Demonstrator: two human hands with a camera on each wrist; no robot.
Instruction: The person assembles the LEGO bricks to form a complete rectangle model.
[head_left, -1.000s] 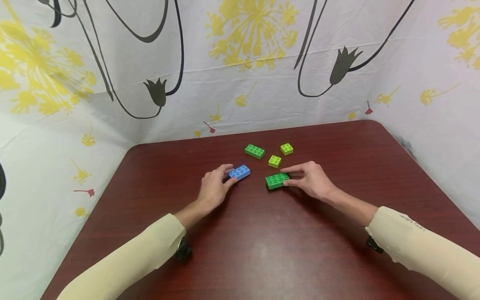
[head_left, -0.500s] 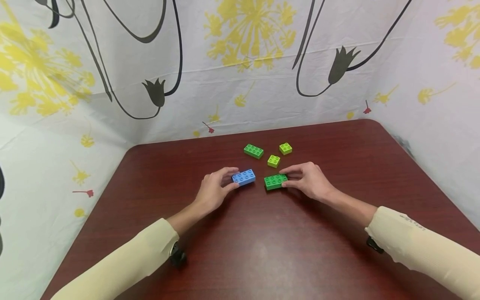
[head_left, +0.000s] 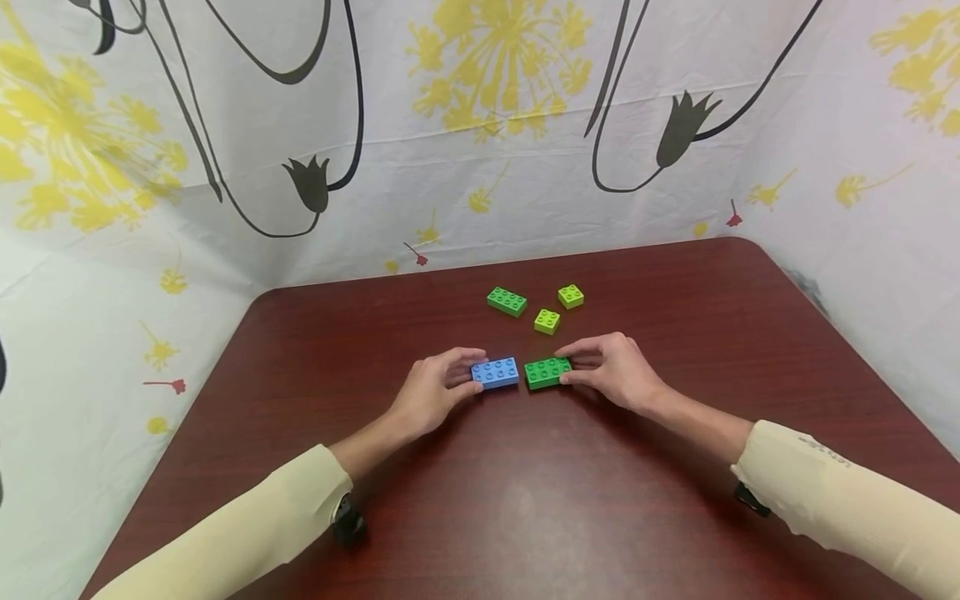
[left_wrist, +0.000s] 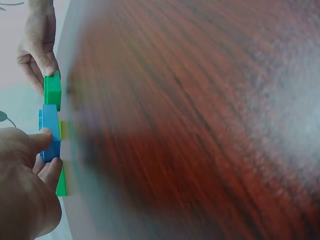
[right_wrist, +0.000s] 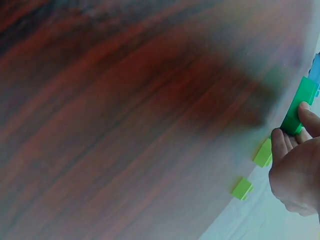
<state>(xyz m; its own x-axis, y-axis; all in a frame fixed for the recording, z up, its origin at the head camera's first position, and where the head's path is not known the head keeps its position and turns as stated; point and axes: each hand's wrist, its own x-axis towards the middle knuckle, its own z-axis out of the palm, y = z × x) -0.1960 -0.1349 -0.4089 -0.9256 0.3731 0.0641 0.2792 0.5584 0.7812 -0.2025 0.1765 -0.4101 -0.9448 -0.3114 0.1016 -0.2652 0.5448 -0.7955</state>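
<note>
My left hand (head_left: 432, 390) pinches a blue toy building brick (head_left: 495, 374) by its left end, thumb on the near side and fingers on the far side. Facing it, my right hand (head_left: 621, 372) grips the right end of a dark green brick (head_left: 546, 373) the same way. The two bricks lie almost in line, studs up, with a narrow gap between them in the head view. In the left wrist view, the blue brick (left_wrist: 51, 132) appears just below the green brick (left_wrist: 53, 91). The right wrist view shows the thumb on the green brick (right_wrist: 299, 105).
Behind the hands lie a green brick (head_left: 507, 302) with two rows of studs and two small lime bricks, the nearer lime brick (head_left: 547, 322) and the farther lime brick (head_left: 571, 296). The dark red wooden table (head_left: 510, 500) ends at a patterned white cloth (head_left: 450, 200).
The left hand has brought the blue brick right and nearer, turning it into line with the green one. My right hand has drawn the dark green brick slightly nearer. The other bricks have stayed put.
</note>
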